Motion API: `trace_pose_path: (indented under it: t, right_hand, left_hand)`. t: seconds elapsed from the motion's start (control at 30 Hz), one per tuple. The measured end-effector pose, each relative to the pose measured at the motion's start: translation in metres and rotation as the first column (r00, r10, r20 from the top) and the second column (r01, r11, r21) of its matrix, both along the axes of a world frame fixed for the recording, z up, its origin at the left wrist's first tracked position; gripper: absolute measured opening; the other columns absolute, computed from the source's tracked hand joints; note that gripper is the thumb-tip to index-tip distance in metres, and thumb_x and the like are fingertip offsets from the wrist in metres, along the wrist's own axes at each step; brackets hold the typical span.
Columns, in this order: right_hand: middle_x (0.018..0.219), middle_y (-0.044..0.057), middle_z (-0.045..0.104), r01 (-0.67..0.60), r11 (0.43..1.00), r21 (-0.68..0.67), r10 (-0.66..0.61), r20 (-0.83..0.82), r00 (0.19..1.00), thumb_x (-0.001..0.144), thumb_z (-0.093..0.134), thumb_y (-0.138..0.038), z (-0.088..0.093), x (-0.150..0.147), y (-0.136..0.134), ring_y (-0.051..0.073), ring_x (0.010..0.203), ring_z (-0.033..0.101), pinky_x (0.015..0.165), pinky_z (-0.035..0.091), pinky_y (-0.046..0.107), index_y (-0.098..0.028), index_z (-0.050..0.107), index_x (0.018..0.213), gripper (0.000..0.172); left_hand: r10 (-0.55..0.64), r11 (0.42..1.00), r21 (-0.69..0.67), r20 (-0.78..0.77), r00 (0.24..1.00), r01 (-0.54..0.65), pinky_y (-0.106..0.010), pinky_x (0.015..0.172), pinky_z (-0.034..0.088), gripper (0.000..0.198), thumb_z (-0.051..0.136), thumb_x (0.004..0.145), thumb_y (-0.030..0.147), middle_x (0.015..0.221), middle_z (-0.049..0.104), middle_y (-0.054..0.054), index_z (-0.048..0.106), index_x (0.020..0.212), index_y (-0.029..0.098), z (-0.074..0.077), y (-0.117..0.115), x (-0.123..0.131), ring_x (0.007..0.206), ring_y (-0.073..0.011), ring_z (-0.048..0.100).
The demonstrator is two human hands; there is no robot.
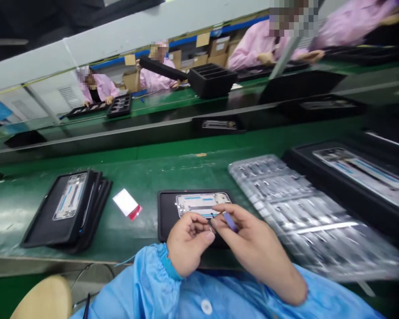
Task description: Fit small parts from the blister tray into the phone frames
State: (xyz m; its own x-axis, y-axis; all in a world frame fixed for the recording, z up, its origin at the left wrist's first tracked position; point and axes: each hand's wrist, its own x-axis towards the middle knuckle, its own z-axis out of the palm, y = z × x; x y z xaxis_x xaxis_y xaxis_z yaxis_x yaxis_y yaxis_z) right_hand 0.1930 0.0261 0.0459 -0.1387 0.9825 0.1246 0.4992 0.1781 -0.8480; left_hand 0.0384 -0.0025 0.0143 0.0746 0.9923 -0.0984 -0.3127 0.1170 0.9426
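My left hand (pixel 189 243) is closed, thumb and fingers pinched together; something tiny and pale may show at the tips, too small to name. My right hand (pixel 256 239) is closed beside it, with a short flat purple piece (pixel 231 222) held among its fingers. A tiny dark bit (pixel 213 215) shows at the thumb and index fingertips. Just beyond both hands lies a phone frame (pixel 199 201), silver with light-blue strips, in a black tray (pixel 166 215). My hands cover the tray's near side.
Stacked black trays (pixel 40 221) stand at left, the top one bearing a phone frame (pixel 70 197). A white-and-red card (pixel 125 203) lies nearby. At right are a clear plastic blister tray (pixel 306 208) of small parts and another black tray (pixel 299 159). Co-workers in pink sit across the line.
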Motion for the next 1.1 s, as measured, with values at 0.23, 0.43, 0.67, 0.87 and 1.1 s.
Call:
trace_pose_path:
  t: [0.23,0.43,0.67,0.87,1.1]
  right_hand:
    - [0.08,0.002,0.071,-0.074,0.961,0.267,0.063,0.05,0.997,0.09,0.061,-0.03,-0.008,-0.016,-0.005,0.017,0.064,0.067,0.063,0.056,0.029,-0.025,0.062,0.112,0.022]
    - [0.117,0.01,0.069,-0.537,0.623,0.569,0.317,0.444,0.838,0.089,0.062,-0.019,-0.001,0.019,0.004,0.02,0.098,0.069,0.077,0.057,0.029,-0.026,0.067,0.119,0.031]
    - [0.113,0.008,0.073,-0.674,0.524,0.52,0.354,0.588,0.728,0.093,0.047,-0.013,0.01,0.029,0.007,0.017,0.086,0.069,0.076,0.057,0.031,-0.023,0.07,0.115,0.033]
    - [0.113,0.009,0.073,-0.592,0.573,0.567,0.25,0.567,0.785,0.09,0.057,-0.014,0.006,0.036,0.012,0.021,0.095,0.071,0.081,0.059,0.036,-0.022,0.069,0.109,0.024]
    - [0.114,0.012,0.07,-0.555,0.664,0.501,0.215,0.584,0.783,0.093,0.055,-0.019,0.009,0.053,0.023,0.023,0.094,0.07,0.073,0.058,0.034,-0.019,0.064,0.101,0.012]
  left_hand:
    - [0.058,0.994,-0.101,0.189,0.98,-0.039,-0.022,0.063,0.04,0.038,0.086,0.071,0.04,0.066,0.063,0.002,0.061,0.088,0.016,-0.014,0.001,-0.019,0.063,-0.0091,0.056]
    - [-0.073,0.99,-0.104,0.176,0.982,0.092,-0.021,0.061,0.039,0.036,0.083,0.075,0.041,0.064,0.062,0.002,0.063,0.091,0.015,-0.017,0.002,-0.023,0.058,-0.0078,0.054]
    - [-0.174,0.985,-0.02,-0.107,0.979,0.173,-0.023,0.064,0.04,0.028,0.069,0.087,0.042,0.069,0.057,0.002,0.063,0.095,0.016,-0.002,0.005,-0.019,0.064,-0.0093,0.05]
    - [0.149,0.942,0.299,-0.776,0.613,0.151,-0.048,0.103,0.039,0.033,0.068,0.086,0.036,0.117,0.066,-0.01,0.062,0.116,0.024,-0.003,0.036,-0.031,0.12,-0.0297,0.053]
    - [0.054,0.873,0.148,-0.977,0.208,0.464,-0.059,0.102,0.027,0.062,0.083,0.068,0.034,0.143,0.054,-0.01,0.058,0.125,0.029,-0.023,0.045,-0.06,0.131,-0.0367,0.042]
